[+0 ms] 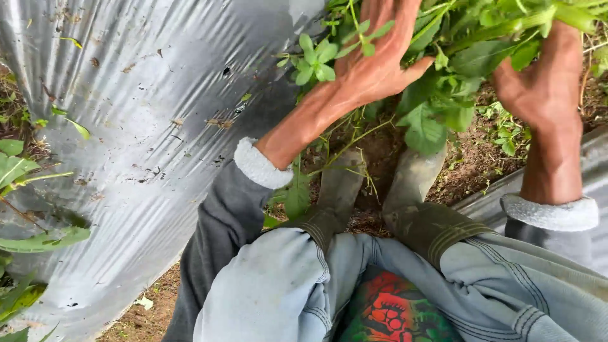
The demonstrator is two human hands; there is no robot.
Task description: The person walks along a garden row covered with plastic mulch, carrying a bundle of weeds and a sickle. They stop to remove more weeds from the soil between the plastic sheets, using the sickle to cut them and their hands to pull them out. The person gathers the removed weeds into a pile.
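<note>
My left hand (373, 57) reaches forward into a clump of green leafy weeds (437, 107), fingers spread and buried among the leaves and thin stems. My right hand (544, 82) is at the right, curled around thick green stems (506, 28) of the same clump. Both wrists show grey sleeves with pale cuffs. My two muddy rubber boots (411, 180) stand on bare brown soil (472, 171) right under the plants. My knees in pale blue trousers fill the bottom of the view.
Silver plastic mulch sheeting (145, 126) covers the ground to the left, with small holes and bits of debris. Another strip of sheeting (595, 158) lies at the right edge. Broad green leaves (25, 171) grow along the far left.
</note>
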